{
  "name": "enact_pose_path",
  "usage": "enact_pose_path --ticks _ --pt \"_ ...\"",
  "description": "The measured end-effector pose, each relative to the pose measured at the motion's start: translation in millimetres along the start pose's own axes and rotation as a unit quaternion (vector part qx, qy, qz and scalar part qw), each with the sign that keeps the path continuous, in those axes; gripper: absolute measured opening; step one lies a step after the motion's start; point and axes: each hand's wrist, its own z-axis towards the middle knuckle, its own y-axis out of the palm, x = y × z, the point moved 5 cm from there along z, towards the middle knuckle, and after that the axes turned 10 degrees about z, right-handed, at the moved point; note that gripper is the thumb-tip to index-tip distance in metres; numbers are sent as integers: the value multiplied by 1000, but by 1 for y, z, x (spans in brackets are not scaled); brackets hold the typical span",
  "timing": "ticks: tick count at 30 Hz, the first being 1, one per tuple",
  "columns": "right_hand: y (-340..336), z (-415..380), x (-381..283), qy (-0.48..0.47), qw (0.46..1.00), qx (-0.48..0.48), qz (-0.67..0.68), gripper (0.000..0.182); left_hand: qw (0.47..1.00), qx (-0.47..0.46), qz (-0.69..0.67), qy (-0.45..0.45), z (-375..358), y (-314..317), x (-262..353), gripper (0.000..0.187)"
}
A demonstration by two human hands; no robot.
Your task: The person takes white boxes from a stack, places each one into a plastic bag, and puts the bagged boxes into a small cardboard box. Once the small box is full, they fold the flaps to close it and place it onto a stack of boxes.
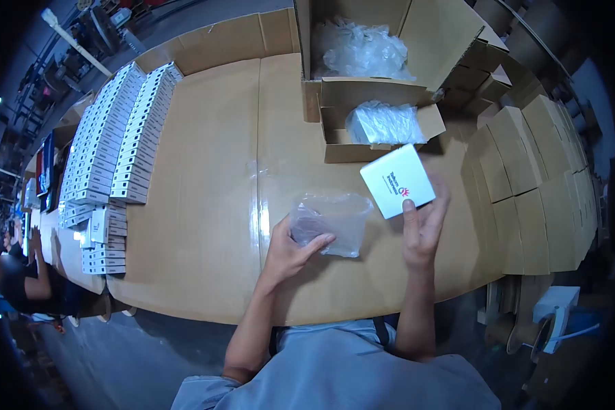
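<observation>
My left hand (290, 253) is closed on a clear plastic bag (345, 222), thumb on the near side, its wide part pointing right. To the right, my right hand (425, 229) grips a small white box (396, 179) by its lower right corner, with the thumb on its printed face. Small dark lettering and a red logo show on that face. The box and the bag are apart, both held above the cardboard-covered table (205, 205). Whether anything lies inside the bag I cannot make out.
Rows of stacked small white boxes (140, 137) stand at the left. An open carton (342, 152) at the back holds a plastic-wrapped bundle (386, 123); behind it, a bigger carton holds crumpled plastic bags (362, 51). Brown boxes (526, 198) are stacked right. Another person (37, 280) is far left.
</observation>
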Motion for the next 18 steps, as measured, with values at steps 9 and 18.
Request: enact_pose_path --ticks 9,18 --pt "31 46 -39 -94 967 -237 0 22 998 -30 -54 -19 -1 9 5 31" --pt "53 58 -29 -79 940 -329 -36 15 999 -44 -11 -25 2 8 1 35"
